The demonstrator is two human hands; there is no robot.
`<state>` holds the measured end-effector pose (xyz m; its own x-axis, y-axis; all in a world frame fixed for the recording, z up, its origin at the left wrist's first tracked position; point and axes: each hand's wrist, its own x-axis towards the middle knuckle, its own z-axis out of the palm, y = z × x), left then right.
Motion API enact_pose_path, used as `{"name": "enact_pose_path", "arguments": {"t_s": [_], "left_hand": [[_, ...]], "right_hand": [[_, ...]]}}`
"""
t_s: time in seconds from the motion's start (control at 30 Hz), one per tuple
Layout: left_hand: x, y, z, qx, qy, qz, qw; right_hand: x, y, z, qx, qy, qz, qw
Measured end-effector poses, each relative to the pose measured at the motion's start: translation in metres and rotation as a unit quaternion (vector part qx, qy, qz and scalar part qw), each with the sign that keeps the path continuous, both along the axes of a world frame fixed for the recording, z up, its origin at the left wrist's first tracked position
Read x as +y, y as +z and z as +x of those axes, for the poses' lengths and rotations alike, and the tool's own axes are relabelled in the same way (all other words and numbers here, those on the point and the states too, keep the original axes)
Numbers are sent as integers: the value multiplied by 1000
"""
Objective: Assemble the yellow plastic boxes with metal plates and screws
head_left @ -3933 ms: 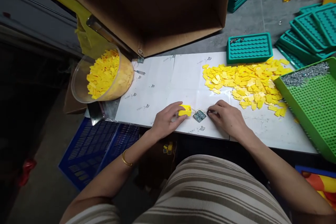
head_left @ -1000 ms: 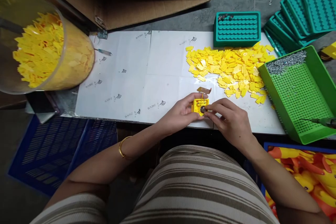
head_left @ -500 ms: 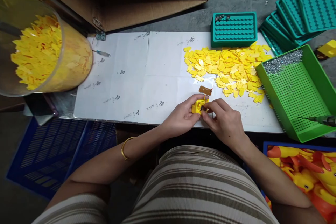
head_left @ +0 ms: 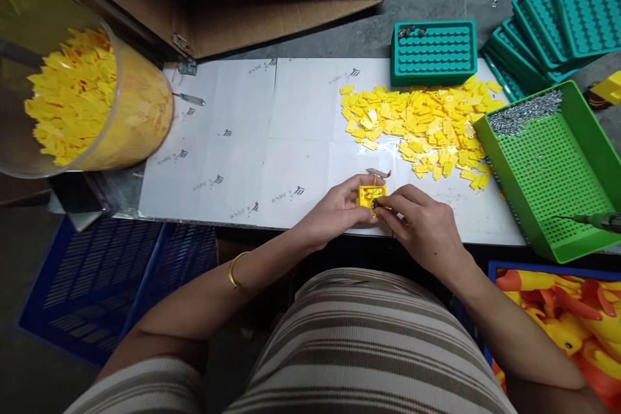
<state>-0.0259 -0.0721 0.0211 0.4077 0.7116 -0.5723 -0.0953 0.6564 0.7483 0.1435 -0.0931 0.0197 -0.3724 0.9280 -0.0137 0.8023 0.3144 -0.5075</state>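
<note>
Near the front edge of the white-covered table, my left hand (head_left: 337,212) grips a small yellow plastic housing (head_left: 363,196) with its open side up. Thin wires run from the housing to a small brown circuit board (head_left: 378,173), which hangs tilted just beyond it. My right hand (head_left: 423,223) pinches a small dark round part (head_left: 374,204) at the housing's right side. The fingertips partly cover that part, so its kind is unclear. Behind both hands lies a spread of flat yellow plastic pieces (head_left: 431,119).
A teal ridged tray (head_left: 434,74) stands behind the yellow pieces, with more teal trays (head_left: 587,13) stacked right. The green basket (head_left: 543,181) holds screws (head_left: 526,113) and an electric screwdriver (head_left: 596,221) overhangs it. At left are a clear tub (head_left: 145,110) and a small screwdriver (head_left: 191,99).
The circuit board has tipped from face-up to nearly edge-on. The housing has turned slightly in my left hand, showing more of its inside. My right hand has shifted slightly right.
</note>
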Motion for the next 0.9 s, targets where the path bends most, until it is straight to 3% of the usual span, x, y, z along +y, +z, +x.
{"name": "enact_pose_path", "arguments": {"t_s": [0.4, 0.53, 0.63, 0.7, 0.77, 0.83, 0.9], "left_hand": [[-1, -2, 3, -10, -14, 24, 1000], [0, -8, 2, -7, -10, 70, 997], [0, -10, 0, -35, -15, 58, 998], [-1, -10, -1, -57, -26, 30, 998], [-1, -9, -2, -61, -41, 3, 997], [-1, -8, -2, -52, -57, -16, 997], [-1, -7, -2, -46, -78, -31, 995]], "right_hand": [[1, 10, 2, -49, 24, 5, 998], [2, 16, 7, 10, 53, -51, 997], [2, 15, 14, 137, 26, -70, 988], [5, 10, 19, 240, -65, -53, 967], [10, 2, 25, 329, -167, -65, 927], [19, -6, 28, 388, -215, -150, 883], [27, -13, 29, 416, -199, -273, 845]]}}
